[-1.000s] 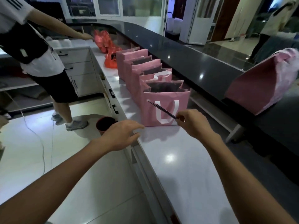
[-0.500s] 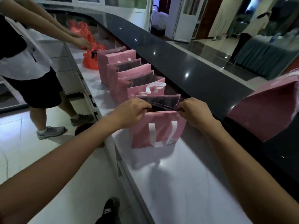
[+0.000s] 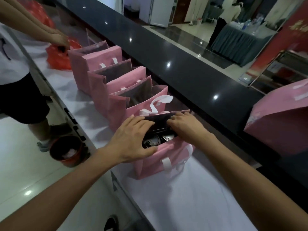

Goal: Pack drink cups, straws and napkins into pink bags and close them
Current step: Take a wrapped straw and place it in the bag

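Both hands grip the nearest pink bag at its mouth: left hand fingers curl over the near rim, right hand fingers pinch the far flap. This holds the opening steady over the cup lids, probably for closing.

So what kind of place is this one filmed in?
Probably a service counter in a drinks shop or venue lobby: pink bags lined along a white worktop, a raised dark counter, and lidded cups inside the nearest bag.

A red plastic bag lies on the white counter; a bin stands below.
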Motion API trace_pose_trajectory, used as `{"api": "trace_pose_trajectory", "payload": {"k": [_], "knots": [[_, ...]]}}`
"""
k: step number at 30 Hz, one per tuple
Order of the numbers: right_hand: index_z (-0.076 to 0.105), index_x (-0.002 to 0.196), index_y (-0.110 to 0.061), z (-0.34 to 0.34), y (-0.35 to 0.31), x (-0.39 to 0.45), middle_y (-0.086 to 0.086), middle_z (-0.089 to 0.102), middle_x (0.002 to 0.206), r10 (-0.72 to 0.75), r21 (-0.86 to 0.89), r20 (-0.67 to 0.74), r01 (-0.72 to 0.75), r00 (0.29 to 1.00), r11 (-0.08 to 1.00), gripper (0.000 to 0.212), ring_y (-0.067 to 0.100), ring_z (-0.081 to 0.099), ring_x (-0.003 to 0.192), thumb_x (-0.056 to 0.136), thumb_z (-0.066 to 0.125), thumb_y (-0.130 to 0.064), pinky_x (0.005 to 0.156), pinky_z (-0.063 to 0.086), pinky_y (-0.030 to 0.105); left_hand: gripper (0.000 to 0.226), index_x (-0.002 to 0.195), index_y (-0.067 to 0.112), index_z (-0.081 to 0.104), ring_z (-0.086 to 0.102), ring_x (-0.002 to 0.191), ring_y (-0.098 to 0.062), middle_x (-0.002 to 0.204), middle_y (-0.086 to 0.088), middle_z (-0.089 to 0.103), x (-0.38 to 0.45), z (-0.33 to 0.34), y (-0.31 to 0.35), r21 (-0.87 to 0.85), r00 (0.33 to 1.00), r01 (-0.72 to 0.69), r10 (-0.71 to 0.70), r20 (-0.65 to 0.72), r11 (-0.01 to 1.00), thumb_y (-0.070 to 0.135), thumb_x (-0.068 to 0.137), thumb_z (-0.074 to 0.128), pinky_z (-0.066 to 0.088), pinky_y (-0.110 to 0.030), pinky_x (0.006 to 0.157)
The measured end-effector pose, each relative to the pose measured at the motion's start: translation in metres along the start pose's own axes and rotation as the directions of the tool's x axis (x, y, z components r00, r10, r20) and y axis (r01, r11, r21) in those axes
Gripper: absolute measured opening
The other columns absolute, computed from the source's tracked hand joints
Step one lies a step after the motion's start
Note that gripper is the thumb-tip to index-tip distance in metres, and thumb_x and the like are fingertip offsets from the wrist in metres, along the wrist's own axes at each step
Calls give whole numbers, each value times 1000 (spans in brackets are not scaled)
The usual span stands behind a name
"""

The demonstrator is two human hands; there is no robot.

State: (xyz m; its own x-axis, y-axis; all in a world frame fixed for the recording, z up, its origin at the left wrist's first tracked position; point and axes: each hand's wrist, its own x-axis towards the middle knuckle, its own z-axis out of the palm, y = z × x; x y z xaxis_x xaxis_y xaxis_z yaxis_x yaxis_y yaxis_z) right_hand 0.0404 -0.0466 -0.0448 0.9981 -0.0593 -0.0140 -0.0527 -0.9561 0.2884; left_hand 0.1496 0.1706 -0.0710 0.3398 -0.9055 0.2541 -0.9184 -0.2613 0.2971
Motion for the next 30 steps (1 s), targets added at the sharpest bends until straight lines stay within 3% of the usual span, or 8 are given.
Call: {"api": "trace_pose_trajectory", "payload": {"k": [5, 11, 14, 18, 23, 27, 30], "knots": [[64, 96, -19, -4, -4, 26, 1, 66, 97, -26, -7, 70, 27, 997, 1000, 6, 26, 64, 98, 90, 64, -19, 70, 38, 35, 93, 144, 13, 49, 38, 142, -24, 144, -2, 54, 0, 6, -10, 0, 1000, -10, 10, -11, 1000, 77, 76, 51, 12, -40, 124], [68, 101, -19, -4, -22, 54, 1, 69, 98, -58, -40, 178, 66, 982, 997, 14, 28, 66, 97, 91, 59, -15, 74, 54, 40, 101, 152, 15, 33, 13, 154, -22, 158, 0, 36, 6, 7, -11, -114, 1000, 5, -2, 28, 994, 77, 73, 49, 9, -42, 126], [68, 108, -20, -7, -29, 59, 0, 70, 104, -62, -44, 217, 73, 974, 996, 21, 27, 66, 101, 95, 53, -17, 74, 51, 38, 102, 152, 17, 30, 10, 154, -20, 158, 1, 34, 8, 6, -14, -160, 1000, 16, -13, 19, 987, 77, 74, 53, 8, -41, 126], [66, 116, -18, -14, -41, 58, 0, 72, 110, -87, -21, 272, 97, 958, 995, 23, 25, 67, 103, 97, 54, -21, 90, 49, 38, 106, 155, 18, 26, 4, 155, -19, 161, 3, 29, 10, 7, -15, -167, 999, 9, -4, 32, 986, 83, 74, 50, 5, -40, 127], [60, 127, -13, -17, -48, 52, 7, 68, 115, -4, 97, 418, -40, 908, 995, 32, 30, 68, 98, 95, 58, -13, 82, 56, 43, 108, 155, 16, 30, 7, 155, -22, 160, 0, 33, 10, 11, -15, -151, 999, -11, 17, 37, 988, 86, 75, 47, 10, -43, 126], [65, 113, -16, -22, -32, 38, 7, 67, 103, 99, 80, 474, -155, 875, 985, 24, 31, 67, 92, 90, 60, -9, 72, 54, 40, 112, 158, 15, 24, -3, 156, -22, 165, -1, 24, 6, 10, -20, -128, 995, -39, 50, 81, 991, 88, 73, 37, 5, -44, 126], [62, 87, -25, -25, -21, 31, 2, 58, 81, 175, 57, 510, -236, 842, 970, 14, 28, 61, 76, 88, 60, -11, 62, 42, 31, 112, 158, 15, 25, -4, 156, -22, 165, -1, 25, 3, 10, -22, -119, 994, -59, 69, 85, 991, 87, 74, 39, 5, -44, 126]]}}
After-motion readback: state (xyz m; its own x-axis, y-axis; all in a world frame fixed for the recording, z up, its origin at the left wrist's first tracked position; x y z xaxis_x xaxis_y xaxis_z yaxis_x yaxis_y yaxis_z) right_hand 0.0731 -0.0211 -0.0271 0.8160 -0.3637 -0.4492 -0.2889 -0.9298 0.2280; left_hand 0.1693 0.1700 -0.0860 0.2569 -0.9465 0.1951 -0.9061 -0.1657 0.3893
